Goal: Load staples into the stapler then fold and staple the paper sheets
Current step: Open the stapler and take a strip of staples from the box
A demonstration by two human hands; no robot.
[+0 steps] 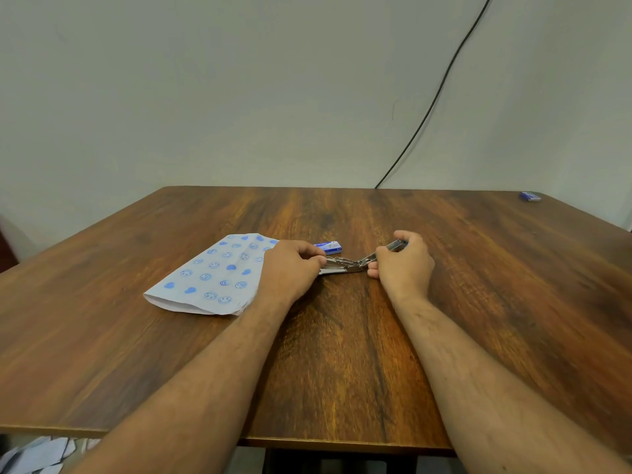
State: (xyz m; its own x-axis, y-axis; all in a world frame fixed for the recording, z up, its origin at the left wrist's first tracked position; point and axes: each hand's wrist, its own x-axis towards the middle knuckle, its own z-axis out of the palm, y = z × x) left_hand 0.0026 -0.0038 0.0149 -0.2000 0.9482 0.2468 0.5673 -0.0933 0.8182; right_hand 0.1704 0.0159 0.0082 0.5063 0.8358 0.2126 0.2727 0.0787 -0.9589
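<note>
Clearly the stapler (345, 265) is hinged open in the middle of the bench (342, 336), and both hands work on it. The left hand (290, 268) pinches the front end of the lower part, pressing it down on the wood; I think this keeps the base from sliding while the staples go in. The right hand (403, 263) grasps the upper arm of the stapler and lifts it back and up, so the channel between the two parts stays exposed. The stapler is small and of bare shiny metal, with the two parts forming a wide V shape; whether staples already lie in the channel is too small to tell. Just behind the left hand lies a small blue and white staple box (329, 247), placed near, probably for easy reach. The paper sheets (208, 275), white with blue smiley faces and hearts, lie flat just to the left, partly under the left wrist, waiting for the folding step. Another little blue box (529, 196) sits at the far right corner, well apart.
</note>
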